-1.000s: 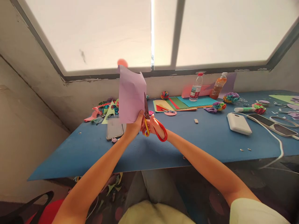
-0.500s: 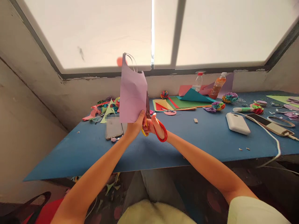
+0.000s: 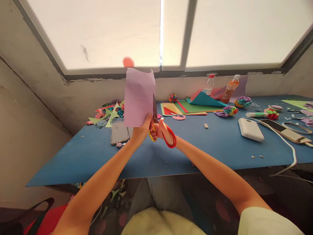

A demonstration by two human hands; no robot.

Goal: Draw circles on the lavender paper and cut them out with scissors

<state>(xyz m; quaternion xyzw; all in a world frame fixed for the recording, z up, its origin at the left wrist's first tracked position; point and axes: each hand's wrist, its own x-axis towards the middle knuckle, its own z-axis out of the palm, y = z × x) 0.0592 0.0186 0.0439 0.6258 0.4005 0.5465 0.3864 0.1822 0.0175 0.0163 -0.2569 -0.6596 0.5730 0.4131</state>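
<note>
A purple sheet of paper (image 3: 139, 98) stands upright above the table, its lower right corner pinched in my left hand (image 3: 143, 128). Faint curved pencil lines run across its lower part, and its top edge is cut unevenly. My right hand (image 3: 157, 130) grips a pair of scissors (image 3: 155, 111) with yellow handles and dark blades. The blades point up along the sheet's right edge; whether they touch the paper is hard to tell. A red band circles my right wrist.
On the blue table (image 3: 171, 153) a phone (image 3: 119, 133) lies behind my left hand, near paper scraps (image 3: 112, 114). Coloured sheets (image 3: 195, 107), two bottles (image 3: 228, 88), paper flowers (image 3: 243, 101), a glue stick (image 3: 255, 115) and a white power bank (image 3: 251, 129) with a cable spread to the right.
The thin curled strip at the sheet's top no longer shows, and the sheet's upper edge sits lower and turned more to face me. Both hands keep nearly the same place.
</note>
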